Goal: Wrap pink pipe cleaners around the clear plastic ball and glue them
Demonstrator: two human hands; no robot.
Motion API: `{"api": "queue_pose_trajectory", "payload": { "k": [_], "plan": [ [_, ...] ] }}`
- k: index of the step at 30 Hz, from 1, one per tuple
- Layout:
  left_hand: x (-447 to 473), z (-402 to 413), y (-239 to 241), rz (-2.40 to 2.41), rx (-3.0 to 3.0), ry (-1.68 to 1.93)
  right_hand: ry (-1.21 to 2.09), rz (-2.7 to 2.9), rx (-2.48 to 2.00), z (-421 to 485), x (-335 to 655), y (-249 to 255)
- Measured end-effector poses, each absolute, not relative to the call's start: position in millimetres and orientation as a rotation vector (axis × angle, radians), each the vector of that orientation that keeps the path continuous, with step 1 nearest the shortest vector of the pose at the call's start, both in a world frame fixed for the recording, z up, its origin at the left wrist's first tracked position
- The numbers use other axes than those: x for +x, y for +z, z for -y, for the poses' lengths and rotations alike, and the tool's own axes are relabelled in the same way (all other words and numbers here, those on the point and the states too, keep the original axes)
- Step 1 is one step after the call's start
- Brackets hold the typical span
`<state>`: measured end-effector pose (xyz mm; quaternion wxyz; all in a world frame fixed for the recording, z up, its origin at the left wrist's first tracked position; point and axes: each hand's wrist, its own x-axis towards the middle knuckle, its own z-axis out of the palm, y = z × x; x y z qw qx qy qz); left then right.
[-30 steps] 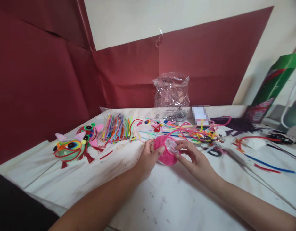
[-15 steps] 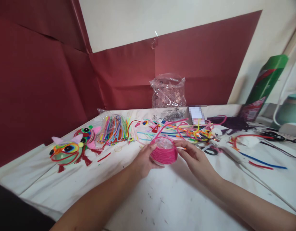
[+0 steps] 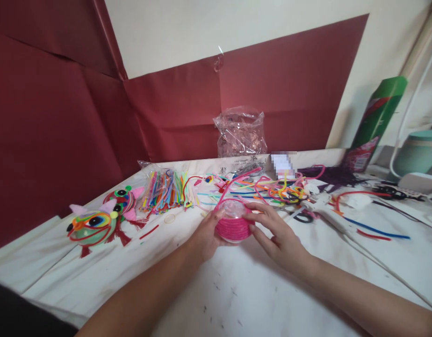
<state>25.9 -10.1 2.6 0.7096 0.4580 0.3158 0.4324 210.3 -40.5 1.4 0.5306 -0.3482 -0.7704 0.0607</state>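
Observation:
A small clear plastic cup (image 3: pixel 234 228), wound round in rows with bright pink pipe cleaner, is held above the table in front of me. My left hand (image 3: pixel 208 235) grips its left side, thumb near the rim and fingers underneath. On the right side, my right hand (image 3: pixel 272 230) has its fingertips pressed at the rim and against the pink rows. A loose length of pink pipe cleaner (image 3: pixel 233 181) rises from the rim's left side and slants up to the right. The cup's underside is mostly hidden by my left fingers.
Bundled coloured pipe cleaners (image 3: pixel 167 189) lie behind, left of centre. Two decorated animal-face crafts (image 3: pixel 95 224) stand at left. On the right are scissors (image 3: pixel 303 216), a white glue gun (image 3: pixel 330 216) with its cord, and loose pipe cleaners (image 3: pixel 377 229). A clear bag (image 3: pixel 241 133) leans at the back.
My right fingers have moved in from the rim's right edge and now lie closer against the cup. The view has shifted slightly to the right.

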Motion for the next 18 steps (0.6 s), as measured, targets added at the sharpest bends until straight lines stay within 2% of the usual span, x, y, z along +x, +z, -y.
{"api": "queue_pose_trajectory", "payload": {
  "k": [4,11,18],
  "plan": [
    [25,10,3,-0.700,1.012,0.944,0.109,1.878,-0.825,40,211,1],
    [27,11,9,-0.747,0.972,0.973,0.381,1.713,-0.877,35,211,0],
    [27,8,8,-0.832,1.202,1.338,0.532,1.430,-1.032,26,219,-1]
  ]
}}
